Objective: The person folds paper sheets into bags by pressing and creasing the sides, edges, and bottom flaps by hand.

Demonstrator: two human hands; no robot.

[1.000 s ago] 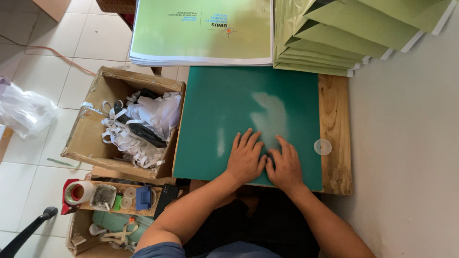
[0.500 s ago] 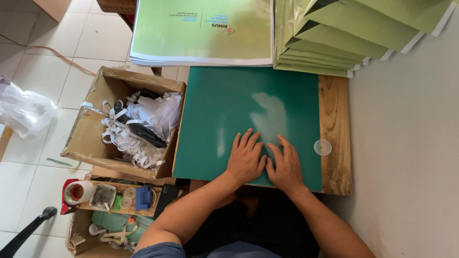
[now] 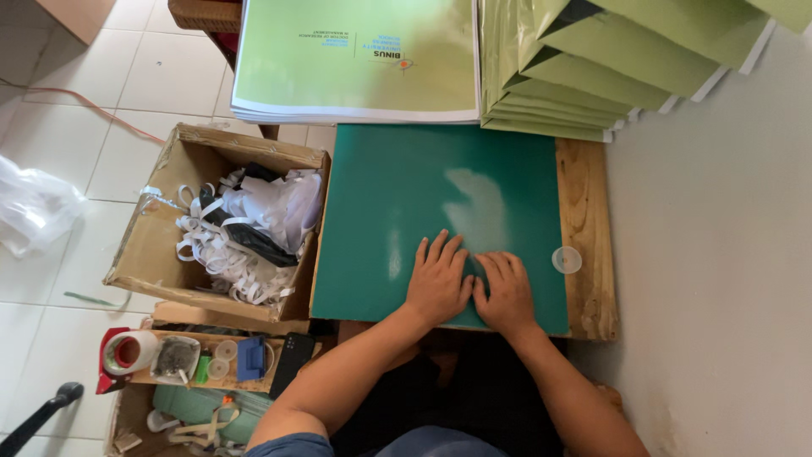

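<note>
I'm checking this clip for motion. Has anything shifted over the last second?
Nothing visibly changed. Both the left hand and the right hand lie flat, side by side, on the green mat, just as before. The cardboard box of paper strips and the small clear lid stayed put.

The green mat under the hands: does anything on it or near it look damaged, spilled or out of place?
The green mat has a pale, worn patch near its middle, just above the right hand. Both hands lie flat on it; the left hand is beside the right. A small clear lid lies loose on the wooden board.
</note>
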